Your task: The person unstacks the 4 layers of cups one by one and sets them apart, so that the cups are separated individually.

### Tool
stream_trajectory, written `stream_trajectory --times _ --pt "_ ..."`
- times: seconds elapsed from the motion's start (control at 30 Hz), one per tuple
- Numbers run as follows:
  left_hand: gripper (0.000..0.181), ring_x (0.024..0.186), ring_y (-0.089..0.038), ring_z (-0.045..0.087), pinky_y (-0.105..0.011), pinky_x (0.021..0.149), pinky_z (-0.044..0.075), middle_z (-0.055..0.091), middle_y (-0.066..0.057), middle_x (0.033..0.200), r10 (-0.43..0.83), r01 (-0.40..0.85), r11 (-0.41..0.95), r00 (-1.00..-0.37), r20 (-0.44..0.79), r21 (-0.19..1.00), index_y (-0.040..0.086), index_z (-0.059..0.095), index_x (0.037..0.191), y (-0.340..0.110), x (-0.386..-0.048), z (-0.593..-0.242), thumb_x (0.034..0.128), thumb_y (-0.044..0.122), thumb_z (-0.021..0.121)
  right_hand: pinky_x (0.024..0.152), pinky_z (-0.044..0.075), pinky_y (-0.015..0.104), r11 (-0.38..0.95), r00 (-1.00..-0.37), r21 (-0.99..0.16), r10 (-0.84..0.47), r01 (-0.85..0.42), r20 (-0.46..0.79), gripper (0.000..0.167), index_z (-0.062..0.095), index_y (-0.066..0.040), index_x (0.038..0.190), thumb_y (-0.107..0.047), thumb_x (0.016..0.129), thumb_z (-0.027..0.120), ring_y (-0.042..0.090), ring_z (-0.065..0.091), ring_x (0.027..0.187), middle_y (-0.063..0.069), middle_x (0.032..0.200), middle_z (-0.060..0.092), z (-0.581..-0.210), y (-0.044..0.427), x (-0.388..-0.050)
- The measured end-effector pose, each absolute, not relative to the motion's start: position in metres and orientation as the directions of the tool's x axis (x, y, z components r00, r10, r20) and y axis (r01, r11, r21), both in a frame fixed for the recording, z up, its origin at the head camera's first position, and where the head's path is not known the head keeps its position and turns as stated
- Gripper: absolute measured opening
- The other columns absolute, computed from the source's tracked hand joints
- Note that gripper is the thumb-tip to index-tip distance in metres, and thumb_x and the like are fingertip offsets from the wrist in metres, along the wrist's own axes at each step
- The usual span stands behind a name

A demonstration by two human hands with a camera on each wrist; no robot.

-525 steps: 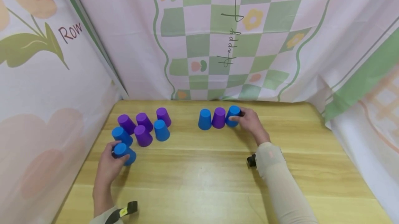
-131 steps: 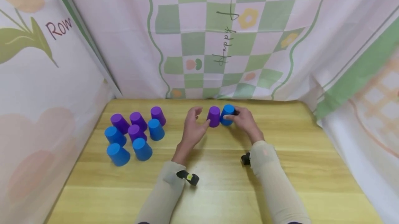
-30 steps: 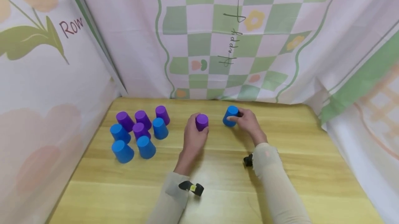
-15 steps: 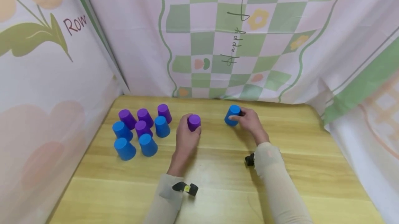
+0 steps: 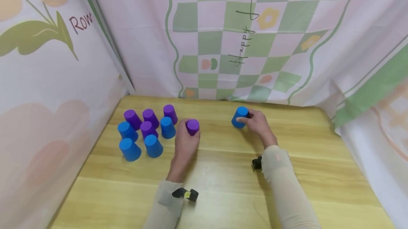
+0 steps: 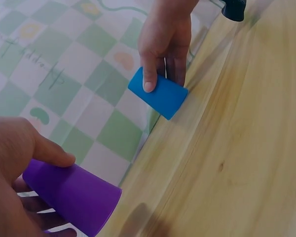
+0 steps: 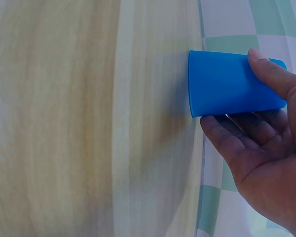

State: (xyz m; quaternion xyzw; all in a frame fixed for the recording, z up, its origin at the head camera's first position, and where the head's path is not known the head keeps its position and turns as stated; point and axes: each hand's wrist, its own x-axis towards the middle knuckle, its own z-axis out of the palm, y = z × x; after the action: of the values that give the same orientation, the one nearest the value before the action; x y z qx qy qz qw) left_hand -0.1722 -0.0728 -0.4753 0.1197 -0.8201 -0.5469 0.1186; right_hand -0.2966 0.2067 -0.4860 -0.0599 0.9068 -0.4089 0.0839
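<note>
My left hand (image 5: 186, 142) grips a purple cup (image 5: 193, 127) bottom-up, thumb on one side and fingers round the other. In the left wrist view this purple cup (image 6: 74, 197) appears lifted off the table. Toward the back of the table, my right hand (image 5: 259, 124) holds a blue cup (image 5: 239, 117) upside down between thumb and fingers. The right wrist view shows that blue cup (image 7: 237, 83) with its rim at or just above the wood; contact is hard to tell. Left of my left hand stand several inverted cups, among them a blue cup (image 5: 168, 128) and a purple cup (image 5: 170, 114).
The cup group continues leftward on the wooden table (image 5: 223, 186), with a front blue cup (image 5: 153, 146) and a corner blue cup (image 5: 130, 150). A checked curtain (image 5: 210, 43) hangs along the back edge. A patterned cloth wall (image 5: 57, 122) borders the left side.
Since the oldest frame, a blue cup has left the right-hand row and one more blue stands in the left group. Lately my left hand took the purple cup and carried it left.
</note>
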Motion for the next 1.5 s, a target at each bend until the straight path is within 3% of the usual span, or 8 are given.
stream_trajectory --times 0.73,1.3,1.5 --pt "0.052 0.141 -0.037 0.051 -0.058 0.12 0.042 0.055 -0.017 0.145 -0.426 -0.132 0.383 -0.903 0.048 0.914 0.006 0.051 0.14 -0.095 -0.157 -0.488 0.094 0.003 0.073 0.113 0.046 0.062 0.652 -0.977 -0.757 -0.186 -0.041 -0.107 0.06 0.061 -0.004 0.141 -0.044 0.099 0.074 0.044 0.055 0.135 0.025 0.148 0.058 -0.487 0.212 -0.3" --pt "0.053 0.132 -0.042 0.055 -0.058 0.117 0.045 0.054 -0.023 0.141 -0.469 -0.165 0.422 -0.881 0.059 0.892 -0.001 0.045 0.14 -0.109 -0.149 -0.493 0.0932 0.002 0.069 0.114 0.045 0.063 0.655 -0.975 -0.755 -0.189 -0.034 -0.12 0.064 0.058 -0.004 0.145 -0.044 0.098 0.074 0.044 0.053 0.137 0.026 0.15 0.057 -0.485 0.21 -0.301" --pt "0.055 0.133 -0.041 0.052 -0.059 0.118 0.044 0.051 -0.024 0.143 -0.46 -0.195 0.436 -0.888 0.031 0.879 -0.001 0.043 0.143 -0.11 -0.146 -0.49 0.0937 0.002 0.067 0.112 0.047 0.062 0.655 -0.976 -0.755 -0.187 -0.041 -0.109 0.058 0.062 -0.004 0.139 -0.043 0.098 0.074 0.043 0.056 0.133 0.025 0.147 0.06 -0.486 0.209 -0.301"
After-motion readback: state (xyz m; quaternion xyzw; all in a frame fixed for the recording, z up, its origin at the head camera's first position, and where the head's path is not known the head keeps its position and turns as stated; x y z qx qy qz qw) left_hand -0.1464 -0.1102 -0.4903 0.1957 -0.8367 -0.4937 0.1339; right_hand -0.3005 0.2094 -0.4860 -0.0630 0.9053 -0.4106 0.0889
